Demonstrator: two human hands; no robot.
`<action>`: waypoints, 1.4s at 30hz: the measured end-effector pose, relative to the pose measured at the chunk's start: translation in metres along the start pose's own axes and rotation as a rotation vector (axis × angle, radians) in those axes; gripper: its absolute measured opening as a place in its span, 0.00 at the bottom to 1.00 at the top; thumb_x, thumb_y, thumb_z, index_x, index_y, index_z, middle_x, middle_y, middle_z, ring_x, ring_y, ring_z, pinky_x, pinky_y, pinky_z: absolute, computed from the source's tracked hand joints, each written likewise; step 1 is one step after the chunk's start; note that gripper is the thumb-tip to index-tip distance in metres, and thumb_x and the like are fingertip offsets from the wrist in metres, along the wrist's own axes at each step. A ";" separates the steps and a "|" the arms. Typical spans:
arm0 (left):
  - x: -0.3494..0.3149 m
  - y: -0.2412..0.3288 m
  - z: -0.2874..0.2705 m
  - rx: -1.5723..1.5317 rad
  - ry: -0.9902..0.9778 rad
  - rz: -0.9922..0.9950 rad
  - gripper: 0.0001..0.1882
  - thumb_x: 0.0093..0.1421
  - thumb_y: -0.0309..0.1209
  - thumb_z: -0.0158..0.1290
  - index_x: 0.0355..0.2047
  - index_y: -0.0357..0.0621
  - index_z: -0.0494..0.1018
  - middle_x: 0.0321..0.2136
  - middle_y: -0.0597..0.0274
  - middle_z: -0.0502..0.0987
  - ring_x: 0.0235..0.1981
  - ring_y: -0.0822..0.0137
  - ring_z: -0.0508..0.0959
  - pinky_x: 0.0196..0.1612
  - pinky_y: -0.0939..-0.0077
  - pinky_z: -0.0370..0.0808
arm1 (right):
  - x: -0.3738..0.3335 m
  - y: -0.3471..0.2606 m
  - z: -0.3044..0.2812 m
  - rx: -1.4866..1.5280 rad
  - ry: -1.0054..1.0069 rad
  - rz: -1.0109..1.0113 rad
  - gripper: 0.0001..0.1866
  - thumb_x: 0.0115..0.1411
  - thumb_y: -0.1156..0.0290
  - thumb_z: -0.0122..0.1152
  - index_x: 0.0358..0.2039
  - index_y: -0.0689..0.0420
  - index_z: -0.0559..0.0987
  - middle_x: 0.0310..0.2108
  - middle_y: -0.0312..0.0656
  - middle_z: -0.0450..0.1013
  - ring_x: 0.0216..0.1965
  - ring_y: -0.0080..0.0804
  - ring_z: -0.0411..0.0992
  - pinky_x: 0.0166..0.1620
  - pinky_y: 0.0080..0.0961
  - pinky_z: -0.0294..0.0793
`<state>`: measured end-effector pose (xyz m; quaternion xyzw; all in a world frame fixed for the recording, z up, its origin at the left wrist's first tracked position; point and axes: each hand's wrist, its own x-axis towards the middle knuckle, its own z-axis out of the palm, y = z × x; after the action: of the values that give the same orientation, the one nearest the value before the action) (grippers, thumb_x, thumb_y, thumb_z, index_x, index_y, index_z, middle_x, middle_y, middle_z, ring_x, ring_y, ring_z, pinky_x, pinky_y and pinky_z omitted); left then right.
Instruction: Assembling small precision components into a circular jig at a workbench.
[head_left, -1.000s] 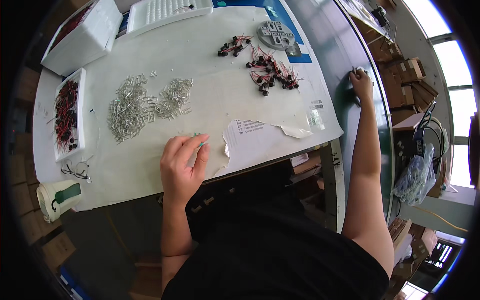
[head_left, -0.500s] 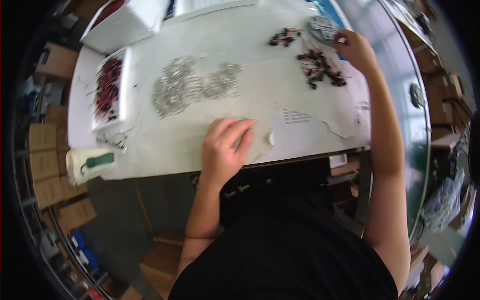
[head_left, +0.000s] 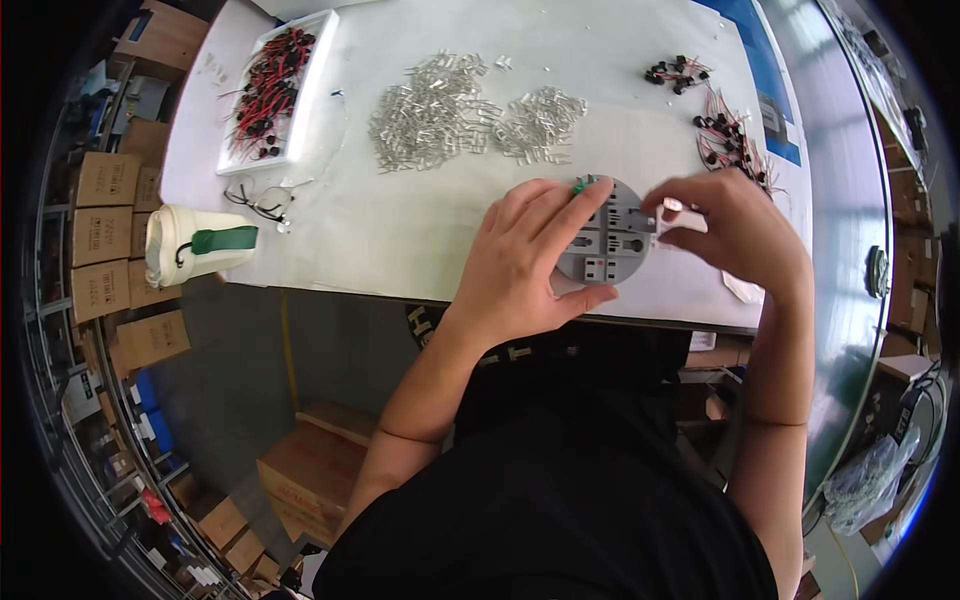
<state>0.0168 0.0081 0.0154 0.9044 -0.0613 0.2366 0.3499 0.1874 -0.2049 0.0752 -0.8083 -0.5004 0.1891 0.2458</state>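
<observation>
- While the disc lies near the front edge of the table, the cup stands well to its left.
- Left of the disc and farther from you, the tray holds many wired parts; the glasses lie just nearer you.
- Up and left of the disc, clips lie in two loose heaps, seemingly yet to be used.
- Your left hand spreads around the disc's left side, thumb and fingers gripping its edges, a green bit by the fingertips.
- On the disc itself, I can pick out no finished piece; much looks left.
- Your right hand bends at the disc's right edge; I cannot tell what it pinches.
- Up and right of the disc sits a loose batch of similar parts.
</observation>
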 end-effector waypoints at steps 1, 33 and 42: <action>-0.002 0.001 0.001 0.128 -0.118 0.001 0.46 0.50 0.47 0.75 0.68 0.52 0.73 0.55 0.60 0.79 0.60 0.51 0.74 0.62 0.52 0.71 | 0.006 -0.006 -0.009 0.033 0.049 0.029 0.14 0.55 0.80 0.75 0.43 0.60 0.86 0.31 0.42 0.83 0.34 0.35 0.82 0.42 0.31 0.80; -0.008 0.000 0.004 0.104 -0.120 0.015 0.46 0.48 0.49 0.75 0.68 0.54 0.73 0.55 0.60 0.79 0.58 0.52 0.74 0.61 0.54 0.74 | 0.082 0.014 0.035 0.125 0.516 0.120 0.08 0.68 0.72 0.65 0.44 0.61 0.85 0.34 0.49 0.84 0.31 0.43 0.81 0.38 0.36 0.78; -0.006 -0.003 0.002 -0.034 -0.006 -0.073 0.50 0.42 0.43 0.80 0.65 0.45 0.74 0.54 0.53 0.81 0.56 0.48 0.78 0.59 0.53 0.77 | 0.039 -0.016 0.013 0.404 0.207 0.379 0.08 0.65 0.78 0.68 0.43 0.65 0.87 0.31 0.32 0.82 0.30 0.13 0.71 0.34 0.19 0.71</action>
<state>0.0130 0.0083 0.0090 0.9006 -0.0334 0.2201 0.3733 0.1852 -0.1613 0.0721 -0.8369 -0.2652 0.2441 0.4120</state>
